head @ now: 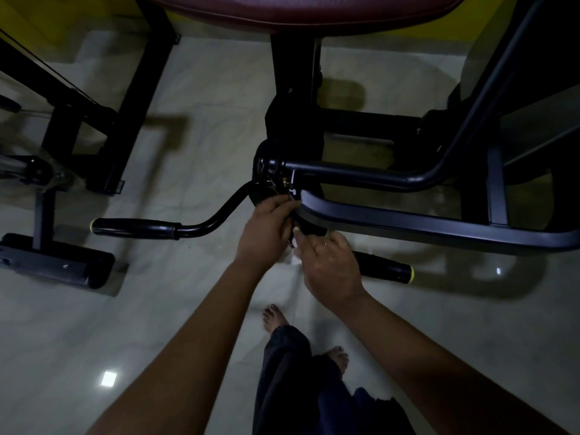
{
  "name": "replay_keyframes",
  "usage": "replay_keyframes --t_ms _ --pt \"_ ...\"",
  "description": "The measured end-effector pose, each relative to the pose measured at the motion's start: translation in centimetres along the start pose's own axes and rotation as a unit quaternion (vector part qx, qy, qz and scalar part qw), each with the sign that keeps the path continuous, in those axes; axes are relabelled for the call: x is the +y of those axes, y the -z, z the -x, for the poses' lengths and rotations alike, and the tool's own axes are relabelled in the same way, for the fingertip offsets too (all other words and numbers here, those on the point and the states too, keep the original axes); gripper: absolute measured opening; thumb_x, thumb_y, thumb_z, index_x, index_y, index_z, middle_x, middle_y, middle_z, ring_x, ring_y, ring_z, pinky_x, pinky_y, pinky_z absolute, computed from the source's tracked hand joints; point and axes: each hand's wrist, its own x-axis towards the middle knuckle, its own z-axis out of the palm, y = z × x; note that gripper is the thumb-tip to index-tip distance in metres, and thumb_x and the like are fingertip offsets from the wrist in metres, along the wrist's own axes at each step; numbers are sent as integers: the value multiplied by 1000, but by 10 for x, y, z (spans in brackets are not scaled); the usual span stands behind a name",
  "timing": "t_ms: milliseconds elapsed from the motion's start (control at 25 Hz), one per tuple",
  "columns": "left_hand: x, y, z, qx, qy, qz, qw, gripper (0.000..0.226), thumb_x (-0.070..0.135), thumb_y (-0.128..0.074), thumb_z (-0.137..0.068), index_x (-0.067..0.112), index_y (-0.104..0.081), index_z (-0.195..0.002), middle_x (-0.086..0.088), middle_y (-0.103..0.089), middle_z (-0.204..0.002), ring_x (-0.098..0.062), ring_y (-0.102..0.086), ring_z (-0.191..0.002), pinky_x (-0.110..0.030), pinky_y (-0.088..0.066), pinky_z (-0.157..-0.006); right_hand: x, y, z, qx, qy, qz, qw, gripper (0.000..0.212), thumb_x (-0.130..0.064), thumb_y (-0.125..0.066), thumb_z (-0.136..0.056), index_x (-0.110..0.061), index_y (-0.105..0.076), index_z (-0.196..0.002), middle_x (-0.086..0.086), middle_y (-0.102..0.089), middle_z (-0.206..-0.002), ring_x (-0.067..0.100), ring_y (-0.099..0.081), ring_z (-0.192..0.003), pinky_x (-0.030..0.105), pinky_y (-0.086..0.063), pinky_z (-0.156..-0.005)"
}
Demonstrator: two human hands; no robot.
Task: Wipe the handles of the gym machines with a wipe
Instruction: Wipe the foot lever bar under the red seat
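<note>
the handle bar [219, 213] hangs off the pivot at the front of the machine frame [408, 221], below the seat pad [282, 11] and above the tiled floor [188, 309]. it runs out to both sides. the left grip [135, 228] is fully exposed. the right grip [386, 267] shows only its outer end beyond the right hand [329, 268].

hand state: the left hand [265, 226] has its fingers curled over the centre section of the handle bar, just beside the pivot, and clamps it. the right hand lies over the bar just inboard of the right grip. a pale scrap, judged to be the wipe [294, 260], shows at the edge of its fingers. the frame is blurred here, so it cannot be told whether those fingers close on the wipe or only press it.

handling notes (judgement):
- the bar is rigid steel tube. it is likely free to swing on its pivot, so steady it at the centre while wiping.
- the grips look like dense rubber or foam sleeves, slightly yielding and high in friction. the wipe will drag, so wrap it round the sleeve and draw it along the length.
- the wipe is thin, limp and light. hold it bunched in the palm, or it will fold and slip.
- the coloured end caps need a separate pass.
</note>
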Motion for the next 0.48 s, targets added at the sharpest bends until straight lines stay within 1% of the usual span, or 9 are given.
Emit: replay_keyframes --t_ms 40,80,120,160,200,280,360,400,480 --pt "6 -4 2 -22 3 51 998 39 5 -53 -85 10 -66 -120 -11 -65 -120 -27 -58 -111 -27 -43 -97 -1 7 -13 -68 -41 -22 997 32 -16 -42 -91 -13 -65 -114 5 -71 -88 24 -65 -77 37 -41 -76" --pt "10 -7 3 -24 13 79 996 36 5 -50 -85 7 -68 -115 -11 -67 -115 -27 -59 -110 -19 -38 -95 2 15 -24 -135 -79 -62 986 28 -19 -43 -93 -15 -63 -112 6 -70 -89 26 -65 -79 36 -41 -74" --pt "10 -7 5 -22 30 88 995 34 7 -48 -86 5 -69 -113 -12 -68 -115 -26 -59 -112 -13 -33 -93 7 20 -30 -182 -97 -103 973 24 -20 -45 -94 -15 -62 -111 7 -70 -95 27 -65 -86 35 -42 -74" --pt "9 -6 5 -30 47 88 995 31 8 -48 -90 4 -69 -113 -11 -67 -118 -25 -57 -118 -9 -29 -93 14 23 -32 -203 -91 -144 964 23 -20 -48 -95 -15 -63 -111 7 -70 -100 28 -65 -91 34 -44 -75" --pt "8 -4 4 -49 56 82 994 28 8 -50 -94 5 -69 -114 -10 -65 -123 -24 -53 -124 -9 -27 -94 20 26 -28 -196 -73 -174 962 23 -18 -50 -94 -15 -65 -111 6 -70 -101 27 -65 -91 33 -45 -77" --pt "5 0 3 -99 59 73 991 25 11 -52 -97 8 -70 -115 -6 -60 -132 -21 -44 -134 -11 -25 -98 29 20 -6 -92 -2 -192 977 26 -10 -51 -90 -12 -69 -108 5 -73 -100 23 -68 -88 33 -47 -81" --pt "9 5 1 -140 80 89 983 24 16 -55 -96 13 -72 -112 -2 -51 -142 -18 -33 -141 -17 -25 -106 37 10 16 1 54 -194 979 28 -3 -52 -87 -7 -70 -109 8 -70 -110 20 -64 -103 33 -45 -96" --pt "10 7 1 -167 87 99 977 22 19 -56 -96 16 -73 -109 -1 -45 -147 -18 -28 -143 -23 -25 -110 40 7 27 32 60 -190 979 28 1 -52 -88 -4 -70 -109 10 -68 -115 20 -60 -110 34 -42 -102" --pt "10 9 3 -225 73 101 966 16 28 -59 -94 27 -74 -99 1 -29 -157 -19 -16 -147 -37 -26 -116 48 9 44 104 16 -150 983 27 2 -47 -93 -1 -69 -108 13 -67 -115 23 -59 -111 38 -41 -105"
